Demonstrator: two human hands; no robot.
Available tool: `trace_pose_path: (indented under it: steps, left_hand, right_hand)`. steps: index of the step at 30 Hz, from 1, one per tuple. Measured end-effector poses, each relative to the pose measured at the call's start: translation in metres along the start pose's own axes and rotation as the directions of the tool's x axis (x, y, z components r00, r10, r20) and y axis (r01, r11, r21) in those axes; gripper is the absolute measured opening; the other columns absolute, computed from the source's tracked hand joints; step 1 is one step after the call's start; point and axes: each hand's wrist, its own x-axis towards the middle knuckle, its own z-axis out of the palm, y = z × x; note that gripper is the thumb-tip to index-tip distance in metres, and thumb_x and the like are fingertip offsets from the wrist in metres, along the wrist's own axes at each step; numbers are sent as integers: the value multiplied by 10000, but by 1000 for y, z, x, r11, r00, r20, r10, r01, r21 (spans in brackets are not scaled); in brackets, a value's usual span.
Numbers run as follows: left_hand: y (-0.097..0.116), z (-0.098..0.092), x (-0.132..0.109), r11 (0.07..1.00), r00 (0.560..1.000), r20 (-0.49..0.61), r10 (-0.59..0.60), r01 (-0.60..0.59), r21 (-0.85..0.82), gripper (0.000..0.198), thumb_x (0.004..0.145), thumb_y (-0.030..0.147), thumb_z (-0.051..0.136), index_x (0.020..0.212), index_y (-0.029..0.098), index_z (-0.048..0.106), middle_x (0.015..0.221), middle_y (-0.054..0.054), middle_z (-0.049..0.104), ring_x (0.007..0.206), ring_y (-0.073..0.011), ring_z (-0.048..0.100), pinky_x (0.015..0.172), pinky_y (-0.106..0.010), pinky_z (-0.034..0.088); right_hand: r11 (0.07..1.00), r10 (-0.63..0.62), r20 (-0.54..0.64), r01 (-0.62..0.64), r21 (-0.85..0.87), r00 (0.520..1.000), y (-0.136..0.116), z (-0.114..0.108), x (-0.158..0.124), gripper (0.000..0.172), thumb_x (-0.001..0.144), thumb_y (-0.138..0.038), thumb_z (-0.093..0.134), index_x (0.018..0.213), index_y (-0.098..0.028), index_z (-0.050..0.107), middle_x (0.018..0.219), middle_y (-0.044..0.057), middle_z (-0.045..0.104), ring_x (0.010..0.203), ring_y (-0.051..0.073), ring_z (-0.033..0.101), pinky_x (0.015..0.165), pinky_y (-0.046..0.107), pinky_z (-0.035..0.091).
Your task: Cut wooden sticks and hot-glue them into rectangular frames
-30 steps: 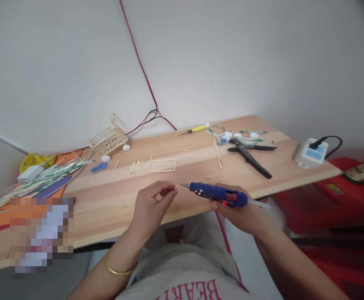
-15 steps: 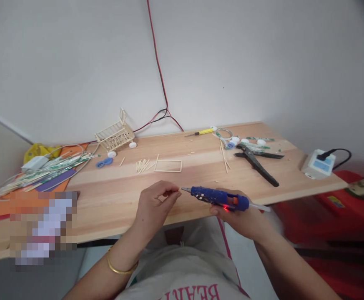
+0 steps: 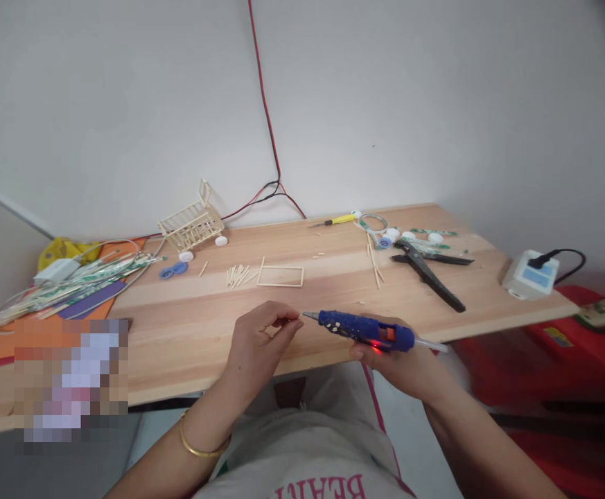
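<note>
My right hand is wrapped round a blue hot glue gun, which lies level with its red light on and a clear glue stick out of its back end. Its metal nozzle points left at the fingertips of my left hand. Those fingers are pinched closed; whatever sits between them is too small to name. Beyond the hands, a rectangular frame of thin sticks lies flat on the wooden table, beside a small pile of short cut sticks.
A miniature stick cart with white cap wheels stands at the back left, near blue bottle caps. Black cutters, a yellow-handled knife and a white power adapter are to the right. Bagged sticks lie at left.
Almost nothing differs. Both hands and the glue gun hold the same pose, with only a slight shift of the view.
</note>
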Motion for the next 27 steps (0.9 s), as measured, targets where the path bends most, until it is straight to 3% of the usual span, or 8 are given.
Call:
trace_pose_path:
  steps: [5, 10, 13, 15, 17, 19, 21, 27]
  left_hand:
    - [2, -1, 1, 1000, 1000, -11, 2, -2, 1, 30, 744, 175, 611, 744, 184, 640, 719, -1, 658, 652, -106, 582, 638, -216, 468]
    - [6, -4, 2, 997, 999, -33, 22, -24, -76, 45, 755, 187, 603, 727, 182, 638, 745, -6, 647, 699, -108, 576, 670, -223, 456]
    - [2, -6, 5, 959, 993, -37, -111, 97, -268, 42, 701, 208, 664, 700, 173, 641, 732, -4, 623, 696, -108, 560, 669, -230, 449]
    - [-2, -7, 9, 839, 959, 8, -284, 252, -483, 109, 648, 221, 711, 696, 160, 636, 674, 11, 600, 634, -91, 537, 618, -218, 440]
    - [-6, -7, 13, 632, 899, 112, -423, 381, -675, 159, 621, 226, 735, 696, 143, 623, 624, 23, 580, 574, -70, 514, 573, -200, 428]
    - [-8, -8, 17, 432, 849, 225, -478, 450, -782, 178, 619, 221, 743, 691, 128, 610, 606, 23, 572, 558, -59, 513, 574, -192, 434]
    - [-9, -8, 18, 295, 815, 307, -491, 487, -822, 183, 634, 220, 742, 686, 119, 600, 603, 17, 571, 557, -56, 519, 576, -187, 444]
    - [-8, -6, 17, 146, 786, 390, -481, 510, -848, 166, 664, 192, 732, 676, 108, 588, 595, 11, 563, 543, -49, 509, 533, -162, 428]
  right_hand:
    - [1000, -4, 0, 4, 7, 1000, -5, 0, 0, 186, 736, -357, 625, 718, -180, 574, 792, 18, 624, 735, 171, 573, 641, 264, 465]
    - [999, 23, 5, -22, -25, 1000, -7, -1, 2, 188, 730, -365, 626, 750, -181, 592, 719, 1, 600, 664, 155, 545, 584, 252, 437]
    - [998, 29, -30, -30, -50, 999, -6, -2, 3, 186, 732, -367, 619, 746, -184, 589, 693, -4, 585, 607, 139, 512, 540, 245, 408]
    - [998, -9, -34, 7, -56, 999, -7, -2, 2, 190, 729, -363, 620, 694, -183, 565, 662, -8, 564, 580, 131, 488, 523, 242, 387]
    - [996, -69, -15, 68, -55, 998, -8, -1, 2, 213, 722, -356, 625, 642, -183, 530, 620, -15, 535, 567, 127, 476, 517, 238, 366]
    - [992, -113, -5, 113, -52, 994, -11, 1, 1, 244, 714, -357, 630, 607, -184, 496, 589, -20, 516, 555, 124, 471, 508, 232, 347]
    - [991, -122, -1, 122, -60, 993, -12, 3, 1, 254, 711, -358, 632, 601, -183, 485, 577, -23, 512, 543, 120, 467, 502, 228, 335]
    - [989, -134, -5, 134, -59, 991, -12, 7, 3, 290, 714, -392, 631, 592, -180, 476, 562, -29, 494, 534, 112, 447, 499, 224, 320]
